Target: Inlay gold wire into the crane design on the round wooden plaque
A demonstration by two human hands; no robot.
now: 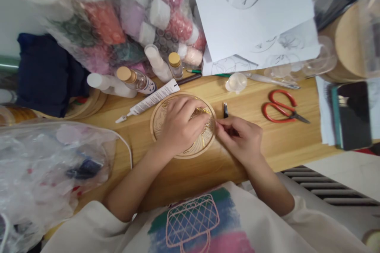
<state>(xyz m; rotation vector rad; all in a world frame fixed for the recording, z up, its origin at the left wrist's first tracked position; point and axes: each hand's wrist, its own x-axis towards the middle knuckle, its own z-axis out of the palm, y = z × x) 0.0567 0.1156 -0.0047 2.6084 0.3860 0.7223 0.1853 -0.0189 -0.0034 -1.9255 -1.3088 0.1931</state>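
A round wooden plaque (192, 151) with carved lines and gold-coloured strands lies on the wooden table. My left hand (181, 126) rests over its middle, fingers bent and spread across the gold part, with nothing visibly gripped. At the plaque's right edge, my right hand (242, 136) is closed in a pinch of thumb and forefinger; what lies between the fingertips is too small to make out. Black tweezers (225, 110), partly hidden, lie just above the right hand. A white tube (154, 98) with its cap end pointing left lies beyond the plaque's upper left.
Red-handled scissors (280, 106) and a phone (354, 114) lie to the right. Small bottles (138, 81) and bags of coloured jars (103, 23) stand behind. Paper sheets (261, 19), a pen and a small clear cup (237, 82) are at the back. A plastic bag (53, 166) covers the left.
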